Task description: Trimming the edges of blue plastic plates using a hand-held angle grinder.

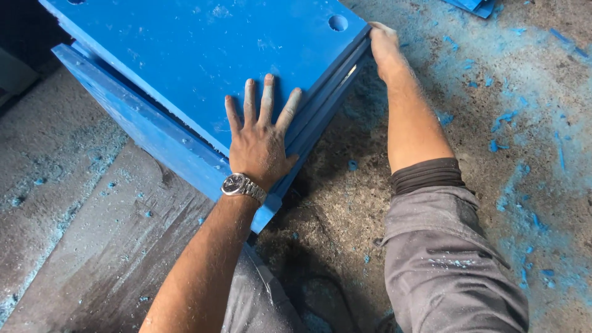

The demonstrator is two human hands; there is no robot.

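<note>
Two hands on stacked blue slabs | my left hand [259,139] flat, fingers spread, atop top slab [203,55] | my right hand [383,46] curled over far corner edge | about three slabs, shavings-strewn floor [524,142]

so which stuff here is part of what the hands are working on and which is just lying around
In hand:
- top blue panel, left hand flat on it
- stacked blue panels below, right hand gripping their edge

Lying about:
- blue shavings on the floor
- blue offcut, top right
</note>
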